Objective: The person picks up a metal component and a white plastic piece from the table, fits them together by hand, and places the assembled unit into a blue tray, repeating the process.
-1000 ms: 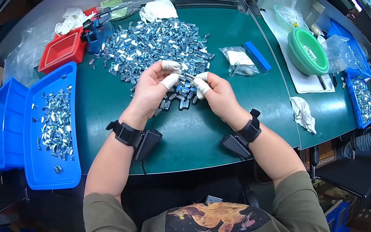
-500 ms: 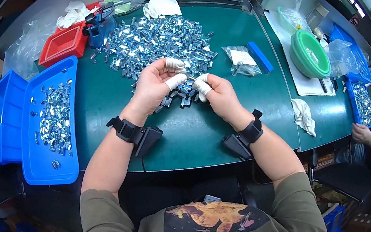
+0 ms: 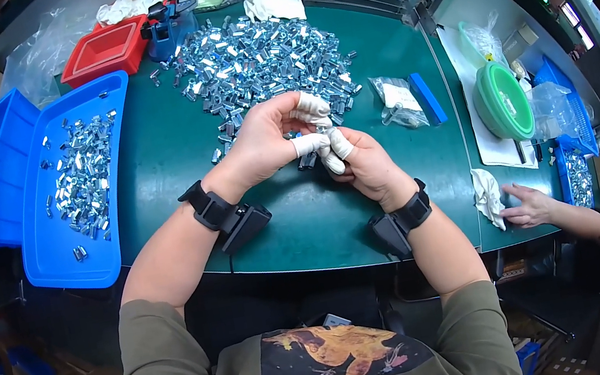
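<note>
Metal piece (image 3: pixel 321 129), seen by us only as a glint, sits between the fingertips of both hands, above the middle of the tabletop (image 3: pixel 306 222) at the near fringe of the pile (image 3: pixel 265 57). We see the left hand (image 3: pixel 264 141) come in from the near left, wrist fairly straight, thumb and forefinger curved round in a C; the right hand (image 3: pixel 374 162) slants in from the near right, its fingers folded and its thumb turned inward. Both pinch the piece, their tips meeting, and the fingers cover so much of it that we cannot tell which way it points or how its long axis runs.

In the pile, toward the tabletop's far edge, we find short, shiny, block-like metal bits lying at every angle. Soft white coverings (image 3: pixel 312 103) wrap several fingertips. By the tabletop's left edge we have a shallow, smooth blue plastic tray (image 3: pixel 60 262) with more such bits scattered inside. Toward the right lie a clear, crinkled bag (image 3: pixel 399 102) and, just beside it, a straight blue bar (image 3: pixel 428 96). Near the near right corner, a co-worker's hand (image 3: pixel 530 207) reaches to a rumpled white cloth (image 3: pixel 487 195).
</note>
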